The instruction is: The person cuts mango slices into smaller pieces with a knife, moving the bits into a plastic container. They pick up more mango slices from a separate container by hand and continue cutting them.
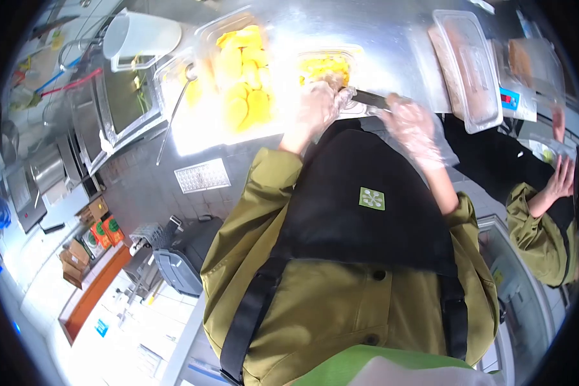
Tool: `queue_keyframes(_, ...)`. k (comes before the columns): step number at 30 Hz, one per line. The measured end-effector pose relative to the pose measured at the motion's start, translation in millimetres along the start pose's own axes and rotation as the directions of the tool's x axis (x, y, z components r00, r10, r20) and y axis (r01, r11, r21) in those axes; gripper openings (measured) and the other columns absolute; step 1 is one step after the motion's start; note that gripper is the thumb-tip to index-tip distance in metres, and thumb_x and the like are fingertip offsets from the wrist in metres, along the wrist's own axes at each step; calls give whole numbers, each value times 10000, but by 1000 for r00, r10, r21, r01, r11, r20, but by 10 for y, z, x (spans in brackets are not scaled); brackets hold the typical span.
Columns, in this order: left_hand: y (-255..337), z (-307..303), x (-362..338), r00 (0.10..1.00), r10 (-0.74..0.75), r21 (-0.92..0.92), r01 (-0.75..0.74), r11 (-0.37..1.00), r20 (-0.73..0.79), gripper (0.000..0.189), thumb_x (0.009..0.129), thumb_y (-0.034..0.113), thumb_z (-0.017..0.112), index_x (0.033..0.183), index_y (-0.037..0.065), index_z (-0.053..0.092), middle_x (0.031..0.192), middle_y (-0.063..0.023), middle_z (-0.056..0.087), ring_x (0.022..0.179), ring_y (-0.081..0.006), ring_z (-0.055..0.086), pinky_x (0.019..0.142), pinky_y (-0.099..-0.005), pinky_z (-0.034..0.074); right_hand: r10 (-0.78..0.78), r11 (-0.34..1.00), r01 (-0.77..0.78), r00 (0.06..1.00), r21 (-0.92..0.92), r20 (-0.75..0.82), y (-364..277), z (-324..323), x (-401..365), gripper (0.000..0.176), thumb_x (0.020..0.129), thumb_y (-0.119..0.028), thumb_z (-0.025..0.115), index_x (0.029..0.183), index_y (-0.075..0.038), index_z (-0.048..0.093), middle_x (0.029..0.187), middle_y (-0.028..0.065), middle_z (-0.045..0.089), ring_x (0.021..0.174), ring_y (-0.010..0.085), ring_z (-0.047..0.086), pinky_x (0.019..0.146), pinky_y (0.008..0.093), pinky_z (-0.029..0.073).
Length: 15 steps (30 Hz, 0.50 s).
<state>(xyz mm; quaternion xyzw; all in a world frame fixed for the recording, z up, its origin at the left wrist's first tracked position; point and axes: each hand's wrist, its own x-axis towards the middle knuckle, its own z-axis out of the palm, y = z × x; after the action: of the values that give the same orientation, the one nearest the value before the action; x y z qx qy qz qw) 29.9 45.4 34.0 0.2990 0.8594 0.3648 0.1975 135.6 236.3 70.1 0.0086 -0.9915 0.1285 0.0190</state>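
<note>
My left hand [315, 108], in a clear plastic glove, is closed at the near edge of a clear tub [357, 53] of cut yellow fruit [321, 66]. What its curled fingers hold, if anything, is hidden. My right hand [413, 126], gloved the same way, grips a knife [369, 98] whose dark blade points left, toward my left fingers. A bit of white surface shows beneath the knife. To the left, large smooth yellow fruit pieces [244, 80], which look like mango, fill a bigger clear container [202, 33].
A white pitcher [145, 36] stands at the back left, near a long-handled metal spoon [174, 119]. On the right are a lidded clear container [473, 67] and a scale [509, 99]. A co-worker's hand [560, 178] is farther right. A grey bin [180, 264] stands below left.
</note>
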Motion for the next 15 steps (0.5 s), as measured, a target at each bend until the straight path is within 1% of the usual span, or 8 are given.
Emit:
queue_keyframes(2, 157, -202, 72, 906, -394, 465, 285, 838, 155, 415, 955, 366, 470, 1150, 27, 607, 997, -218, 647, 996, -389, 599, 869, -438, 465, 60, 998, -58, 996, -25, 73, 57, -236, -89, 320, 844, -372, 650, 927, -73, 571, 682, 147, 608, 664, 340, 614, 619, 446, 468)
queue_keyframes(3, 107, -154, 54, 904, -402, 464, 297, 834, 145, 415, 955, 366, 470, 1150, 27, 607, 997, -218, 647, 996, -389, 599, 869, -438, 465, 134, 991, -135, 976, -4, 172, 121, -265, -124, 351, 844, -405, 650, 886, -64, 576, 666, 155, 603, 663, 354, 612, 614, 454, 463)
queue_keyframes(5, -100, 43, 18, 991, -69, 546, 120, 829, -112, 435, 959, 413, 451, 1083, 44, 645, 963, -212, 654, 934, -363, 628, 819, -440, 481, 165, 985, -170, 965, 6, 202, 183, -333, -160, 356, 845, -407, 651, 863, -58, 579, 670, 162, 602, 671, 360, 611, 615, 457, 461)
queue_keyframes(8, -382, 104, 28, 983, -181, 253, 173, 952, 8, 402, 955, 392, 470, 1015, 49, 671, 916, -203, 660, 865, -345, 643, 787, -435, 494, 255, 957, -284, 921, 60, 296, 198, -421, -236, 385, 870, -428, 604, 831, -46, 584, 725, 184, 626, 728, 380, 615, 653, 475, 460)
queue_keyframes(9, -324, -45, 36, 984, -177, 257, 171, 951, 2, 402, 955, 392, 470, 1015, 49, 671, 916, -203, 660, 865, -345, 643, 787, -435, 494, 286, 945, -319, 917, 79, 279, 199, -416, -264, 384, 872, -428, 603, 838, -47, 590, 725, 190, 624, 730, 381, 614, 659, 474, 461)
queue_keyframes(11, -158, -482, -16, 961, -163, 185, 206, 961, -225, 364, 944, 367, 499, 946, 55, 684, 856, -193, 662, 819, -353, 641, 762, -435, 499, 366, 897, -415, 889, 149, 275, 157, -456, -299, 383, 880, -432, 596, 866, -50, 605, 749, 193, 630, 738, 384, 612, 669, 472, 463)
queue_keyframes(13, -343, -778, -48, 844, -98, 309, 298, 903, -528, 307, 910, 308, 534, 899, 36, 675, 802, -191, 656, 791, -367, 633, 731, -438, 501, 381, 885, -433, 885, 173, 267, 121, -444, -325, 378, 886, -428, 591, 871, -51, 607, 758, 187, 634, 743, 384, 613, 670, 473, 464)
queue_keyframes(15, -1252, -710, 92, 695, -55, 167, 248, 954, -717, 269, 864, 267, 553, 840, 24, 666, 795, -193, 654, 799, -375, 631, 738, -441, 501, 398, 872, -449, 883, 197, 250, 70, -445, -328, 373, 892, -423, 586, 875, -51, 609, 768, 180, 637, 748, 384, 614, 672, 474, 465)
